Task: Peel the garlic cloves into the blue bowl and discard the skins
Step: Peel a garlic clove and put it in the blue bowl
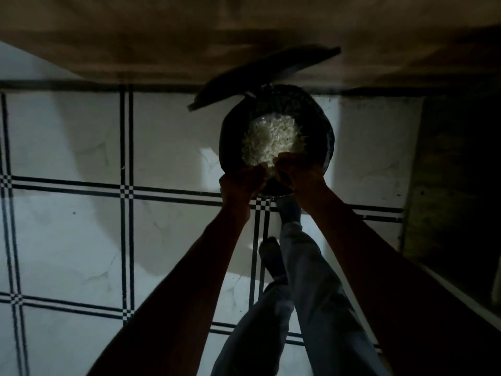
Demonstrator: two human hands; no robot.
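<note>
over the open bin [329,137], left hand [241,183] and right hand [303,176] curled together; contents unclear, pale skins [271,139] just beyond

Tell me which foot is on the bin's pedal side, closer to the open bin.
The farther foot, in a dark sock, reaches the base of the round black lidded bin, just under the right hand; the other foot rests back on the white floor tile.

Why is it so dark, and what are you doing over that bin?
A person stands on a tiled floor over a dark round bin with its lid swung up. Both hands, the left hand and the right hand, are held close together above the near rim. Inside lies a pale heap of papery skins, which look like garlic skins. Whether the fingers hold anything is too dim to tell.
</note>
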